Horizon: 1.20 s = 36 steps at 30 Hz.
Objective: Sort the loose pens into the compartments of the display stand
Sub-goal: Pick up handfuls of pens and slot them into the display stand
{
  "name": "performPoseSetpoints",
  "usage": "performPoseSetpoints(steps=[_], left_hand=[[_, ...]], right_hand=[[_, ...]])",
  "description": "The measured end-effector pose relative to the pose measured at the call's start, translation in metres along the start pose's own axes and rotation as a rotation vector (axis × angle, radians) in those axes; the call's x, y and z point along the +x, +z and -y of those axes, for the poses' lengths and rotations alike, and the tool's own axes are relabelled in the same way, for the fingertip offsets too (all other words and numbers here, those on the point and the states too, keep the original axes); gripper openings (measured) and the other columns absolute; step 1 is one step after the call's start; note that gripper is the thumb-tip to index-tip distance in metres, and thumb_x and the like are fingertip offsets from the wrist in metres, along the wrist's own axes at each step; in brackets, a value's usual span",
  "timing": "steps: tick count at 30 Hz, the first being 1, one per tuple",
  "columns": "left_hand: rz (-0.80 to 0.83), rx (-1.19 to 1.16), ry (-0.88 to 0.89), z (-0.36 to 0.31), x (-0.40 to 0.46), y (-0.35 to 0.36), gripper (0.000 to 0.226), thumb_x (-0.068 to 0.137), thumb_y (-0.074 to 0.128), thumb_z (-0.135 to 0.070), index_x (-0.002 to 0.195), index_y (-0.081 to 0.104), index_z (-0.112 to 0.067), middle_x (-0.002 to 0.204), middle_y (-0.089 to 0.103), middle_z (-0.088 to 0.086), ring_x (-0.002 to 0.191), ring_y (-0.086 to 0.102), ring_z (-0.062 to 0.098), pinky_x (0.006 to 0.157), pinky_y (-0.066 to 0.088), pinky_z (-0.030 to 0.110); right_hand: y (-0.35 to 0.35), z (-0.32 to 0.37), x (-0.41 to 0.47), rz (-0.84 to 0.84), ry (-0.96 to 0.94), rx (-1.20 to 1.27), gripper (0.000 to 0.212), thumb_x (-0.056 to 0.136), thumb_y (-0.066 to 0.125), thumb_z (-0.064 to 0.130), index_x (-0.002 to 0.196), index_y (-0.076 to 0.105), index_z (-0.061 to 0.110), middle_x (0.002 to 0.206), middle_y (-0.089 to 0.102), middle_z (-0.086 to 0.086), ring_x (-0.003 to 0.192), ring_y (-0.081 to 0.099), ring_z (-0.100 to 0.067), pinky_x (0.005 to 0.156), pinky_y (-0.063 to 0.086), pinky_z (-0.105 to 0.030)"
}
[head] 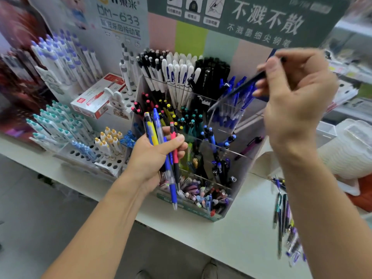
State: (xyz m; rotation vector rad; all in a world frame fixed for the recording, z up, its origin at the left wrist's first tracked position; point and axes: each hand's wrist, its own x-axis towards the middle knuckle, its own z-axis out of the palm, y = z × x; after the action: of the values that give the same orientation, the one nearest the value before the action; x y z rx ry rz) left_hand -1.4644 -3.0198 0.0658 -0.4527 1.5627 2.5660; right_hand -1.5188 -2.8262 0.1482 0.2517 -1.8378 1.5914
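Observation:
The clear tiered display stand (235,152) stands on the white counter, its compartments packed with black, white, blue, yellow and teal pens. My left hand (153,158) grips a bunch of loose pens (161,135) in front of the stand: yellow, blue, clear and red ones, tips pointing down. My right hand (291,91) is raised at the stand's upper right and pinches a dark blue pen (243,87), blurred and slanting down toward the compartment of blue pens (231,109). A pile of loose pens (283,218) lies on the counter under my right forearm.
To the left stand perforated white racks of pens (66,125) and a red-and-white box (98,95). Printed cardboard signs (241,19) rise behind the stand. A white plastic container (350,141) sits at right. The counter's front edge (181,228) runs diagonally, with floor below.

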Motion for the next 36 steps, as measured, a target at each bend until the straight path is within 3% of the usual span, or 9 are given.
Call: performPoseSetpoints(steps=[8,12,15,21,26,28,30,33,36], left_hand=[[0.039,-0.049,-0.063,0.001,0.002,-0.006,0.022,0.085,0.071,0.000,0.104,0.062,-0.005,0.077,0.069,0.011,0.064,0.069,0.016,0.057,0.056,0.022],[0.053,-0.039,-0.061,-0.001,0.003,-0.005,0.029,0.085,0.072,0.000,0.111,0.060,-0.002,0.076,0.070,0.011,0.065,0.070,0.017,0.058,0.056,0.022],[0.057,-0.042,-0.062,-0.003,0.006,-0.005,0.025,0.085,0.072,-0.001,0.107,0.061,-0.005,0.077,0.071,0.009,0.070,0.071,0.017,0.060,0.057,0.023],[0.065,-0.040,-0.050,-0.005,0.009,-0.006,0.022,0.086,0.071,0.000,0.102,0.061,-0.010,0.077,0.071,0.008,0.072,0.071,0.017,0.062,0.058,0.023],[0.051,-0.073,-0.041,-0.006,0.013,-0.010,0.024,0.085,0.071,0.002,0.100,0.060,-0.012,0.076,0.072,0.007,0.076,0.073,0.021,0.063,0.059,0.026],[0.052,-0.078,-0.025,-0.005,0.016,-0.014,0.026,0.083,0.072,0.002,0.101,0.059,-0.012,0.076,0.072,0.007,0.075,0.073,0.022,0.065,0.059,0.028],[0.051,-0.026,0.014,-0.003,0.018,-0.019,0.029,0.080,0.074,0.002,0.102,0.060,-0.011,0.076,0.072,0.007,0.072,0.072,0.022,0.066,0.058,0.030],[0.043,0.137,0.102,0.001,0.023,-0.029,0.027,0.082,0.073,0.007,0.100,0.063,-0.011,0.079,0.072,0.008,0.070,0.070,0.020,0.065,0.058,0.033],[0.035,0.153,0.116,0.002,0.024,-0.038,0.030,0.079,0.076,0.006,0.099,0.061,-0.012,0.083,0.070,0.013,0.074,0.071,0.025,0.072,0.061,0.042]], right_hand=[[0.029,-0.011,0.025,0.021,-0.306,-0.264,0.022,0.095,0.066,0.013,0.105,0.047,0.020,0.073,0.062,0.009,0.058,0.065,-0.017,0.055,0.057,-0.036],[0.035,-0.020,0.029,0.021,-0.370,-0.314,0.019,0.094,0.067,0.015,0.100,0.049,0.018,0.071,0.065,-0.006,0.059,0.063,-0.015,0.059,0.055,-0.026],[0.038,-0.035,0.028,0.093,-0.338,-0.391,0.016,0.093,0.069,0.014,0.097,0.060,0.002,0.075,0.066,-0.003,0.064,0.062,-0.012,0.062,0.053,-0.020],[0.042,-0.049,0.021,0.146,-0.321,-0.532,0.015,0.093,0.067,0.014,0.088,0.063,0.000,0.075,0.064,-0.006,0.064,0.058,-0.016,0.063,0.051,-0.032],[0.041,-0.033,0.020,0.109,-0.350,-0.738,0.016,0.091,0.068,0.023,0.090,0.067,0.006,0.103,0.063,-0.007,0.098,0.058,-0.020,0.078,0.043,-0.021],[0.042,-0.016,0.003,0.064,-0.377,-0.655,0.020,0.092,0.068,0.028,0.093,0.070,0.008,0.102,0.061,-0.004,0.095,0.057,-0.017,0.078,0.043,-0.019],[0.049,-0.003,-0.027,0.247,-0.183,-0.541,0.021,0.091,0.071,0.033,0.085,0.072,0.013,0.087,0.066,0.004,0.077,0.059,-0.010,0.069,0.046,-0.021],[0.065,-0.006,-0.069,0.762,0.359,-0.456,0.025,0.089,0.075,0.037,0.081,0.076,0.013,0.063,0.069,0.005,0.054,0.055,0.000,0.056,0.041,-0.017],[0.077,-0.012,-0.076,0.749,0.648,-0.135,0.018,0.092,0.073,0.013,0.093,0.073,-0.005,0.053,0.060,0.003,0.040,0.049,0.001,0.046,0.038,-0.011]])
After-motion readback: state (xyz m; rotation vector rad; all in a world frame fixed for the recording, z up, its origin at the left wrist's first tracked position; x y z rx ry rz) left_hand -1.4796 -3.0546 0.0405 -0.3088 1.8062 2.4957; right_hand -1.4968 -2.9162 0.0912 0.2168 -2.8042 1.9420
